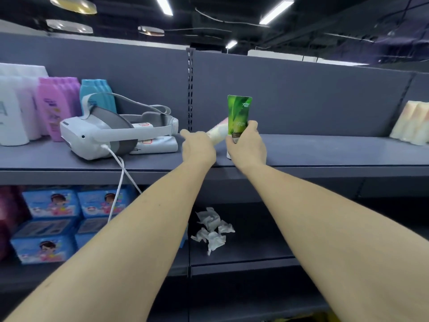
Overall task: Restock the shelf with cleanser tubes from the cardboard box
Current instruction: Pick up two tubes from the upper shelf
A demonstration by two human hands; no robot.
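— What tubes do you have?

— I see two. The green tube (239, 113) stands upright, cap down on the shelf (325, 149), near its front edge. It has a leaf print and a flat crimped top; its lower half is hidden, so I can't read the label.

— And the other?

— A pale tube (219, 132), whitish with pink tints, is tilted just left of the green one, behind it, its upper end leaning towards the green one. Whether they touch, I can't tell.
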